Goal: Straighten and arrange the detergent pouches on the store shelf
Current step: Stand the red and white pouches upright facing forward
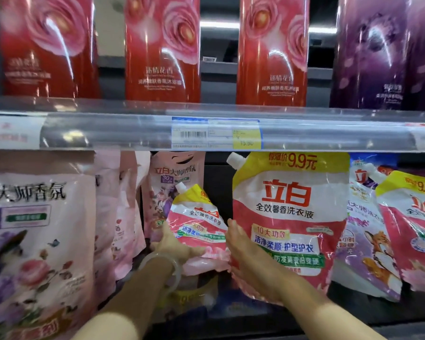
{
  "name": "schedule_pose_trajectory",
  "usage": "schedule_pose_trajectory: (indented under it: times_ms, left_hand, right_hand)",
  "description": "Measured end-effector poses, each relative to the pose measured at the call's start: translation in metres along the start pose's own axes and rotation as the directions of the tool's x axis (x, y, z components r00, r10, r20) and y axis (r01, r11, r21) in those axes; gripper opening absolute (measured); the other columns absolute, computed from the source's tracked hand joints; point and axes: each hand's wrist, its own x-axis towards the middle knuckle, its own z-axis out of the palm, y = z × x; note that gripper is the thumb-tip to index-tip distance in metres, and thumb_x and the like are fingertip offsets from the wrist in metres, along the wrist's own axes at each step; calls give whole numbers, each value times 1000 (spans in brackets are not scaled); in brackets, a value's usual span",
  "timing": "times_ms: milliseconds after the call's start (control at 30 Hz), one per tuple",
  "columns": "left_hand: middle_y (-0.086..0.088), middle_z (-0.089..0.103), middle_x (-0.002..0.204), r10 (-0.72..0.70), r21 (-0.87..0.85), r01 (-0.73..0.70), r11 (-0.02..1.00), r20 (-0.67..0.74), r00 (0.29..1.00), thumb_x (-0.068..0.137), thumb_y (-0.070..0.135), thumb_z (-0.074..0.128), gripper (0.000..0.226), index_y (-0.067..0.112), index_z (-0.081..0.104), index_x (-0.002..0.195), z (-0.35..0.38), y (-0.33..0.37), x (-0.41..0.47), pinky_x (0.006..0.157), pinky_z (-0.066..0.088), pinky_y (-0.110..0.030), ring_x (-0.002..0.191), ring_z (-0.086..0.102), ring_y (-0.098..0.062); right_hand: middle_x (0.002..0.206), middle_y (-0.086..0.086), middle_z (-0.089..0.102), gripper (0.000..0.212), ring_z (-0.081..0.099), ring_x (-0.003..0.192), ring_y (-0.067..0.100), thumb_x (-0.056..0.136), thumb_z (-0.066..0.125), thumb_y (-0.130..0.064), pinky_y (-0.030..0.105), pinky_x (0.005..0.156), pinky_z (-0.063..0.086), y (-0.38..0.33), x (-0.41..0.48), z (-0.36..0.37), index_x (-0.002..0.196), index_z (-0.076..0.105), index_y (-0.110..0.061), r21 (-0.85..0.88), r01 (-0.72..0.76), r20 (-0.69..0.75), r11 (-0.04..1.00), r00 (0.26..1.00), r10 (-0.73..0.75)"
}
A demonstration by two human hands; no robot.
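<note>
Reaching in from the bottom of the frame, two bare forearms meet at a tilted pouch (198,224) just left of centre, in the lower bay of the shelf (268,312). The left hand (176,245), with a pale bangle (176,271) on its wrist, grips the pouch's lower left side, its fingers (194,251) curled under it and the thumb up along the edge. The right hand (243,253) lies against the pouch's right edge, thumb raised; its fingers are hidden, so I cannot tell whether they grip. Touching that hand on the right stands a big upright pouch (292,217) with a yellow top and a white spout. Pink floral pouches (35,229) crowd the lower left, and a lilac fox pouch (368,241) leans at the right. Behind the tilted pouch stands a pink pouch (165,177). Above runs the clear shelf rail (108,131) with a price label (216,133), and red packs (162,50) and purple packs (370,57) stand beyond it along the top.
</note>
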Motion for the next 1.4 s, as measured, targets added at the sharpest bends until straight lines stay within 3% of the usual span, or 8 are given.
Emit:
schedule_pose_trajectory:
  times_ms: [133, 300, 400, 533, 667, 800, 1100, 1400]
  left_hand:
    - [-22, 25, 142, 40, 246, -18, 969, -86, 995, 56, 35, 88, 128, 27, 0, 148, -6, 25, -65, 109, 31, -44, 131, 32, -37]
    - [-26, 28, 142, 178, 369, -107, 923, -164, 970, 62, 39, 84, 123, 13, 2, 149, -9, 11, -76, 105, 35, -47, 128, 37, -41]
    - [-15, 45, 130, 243, 469, -201, 860, -29, 970, 45, 78, 66, 122, 16, 28, 142, -31, 0, -78, 96, 43, -36, 121, 48, -33]
    - [11, 55, 120, 210, 499, -268, 824, 170, 963, 68, 52, 74, 72, 22, 49, 129, -64, 2, -84, 94, 42, -20, 117, 53, -14]
    - [1, 61, 123, 80, 432, -147, 890, 169, 982, 41, 67, 77, 102, 21, 52, 129, -78, 19, -78, 99, 47, -31, 110, 58, -17]
    - [5, 57, 107, 31, 423, -99, 901, 165, 986, 76, 40, 73, 55, 18, 53, 122, -70, 30, -73, 97, 42, -25, 105, 54, -16]
    - [10, 65, 92, 106, 186, -118, 975, 72, 992, 64, 41, 83, 49, 16, 61, 100, -59, 11, -90, 57, 45, -5, 73, 59, -3]
    - [13, 59, 104, 392, -175, -410, 895, -127, 911, 56, -2, 85, 94, 23, 26, 125, -61, 6, -113, 70, 54, -11, 85, 65, 10]
  right_hand:
    - [121, -25, 46, 65, 51, 105, -11, 80, 47, -64, 18, 95, 44, 11, 0, -6, 136, 19, -47, -116, -9, 41, 993, 999, 14]
    - [89, -33, 37, 97, 43, 58, -31, 81, 70, -23, -5, 52, 38, 6, 2, -2, 147, 0, -27, -299, -73, 16, 952, 997, 81]
    - [130, -24, 42, 116, 45, 100, -16, 74, 77, -30, -1, 79, 33, 9, 3, 2, 150, -9, -20, -438, -73, 9, 896, 996, 85]
    - [96, -22, 43, 87, 38, 75, -15, 76, 75, -24, -9, 50, 32, 4, 13, 6, 143, 21, -15, -449, -63, -32, 891, 998, 54]
    - [89, -11, 56, 30, 52, 75, -2, 79, 74, -23, 1, 50, 43, 9, 36, 22, 92, 47, -25, -217, -193, -57, 957, 981, 185]
    - [90, 4, 64, 34, 63, 100, 26, 76, 75, -34, 40, 93, 51, 16, 52, 22, 78, 49, -12, -8, -281, -151, 960, 949, 276]
    - [73, 18, 74, 25, 72, 61, 29, 67, 81, -5, 37, 60, 59, 29, 64, 27, 86, 68, 4, 357, -313, -187, 880, 899, 396]
    - [107, 6, 68, 81, 70, 92, 19, 64, 80, 3, 32, 71, 60, 16, 50, 28, 129, 38, -18, 173, 258, -376, 950, 909, -179]
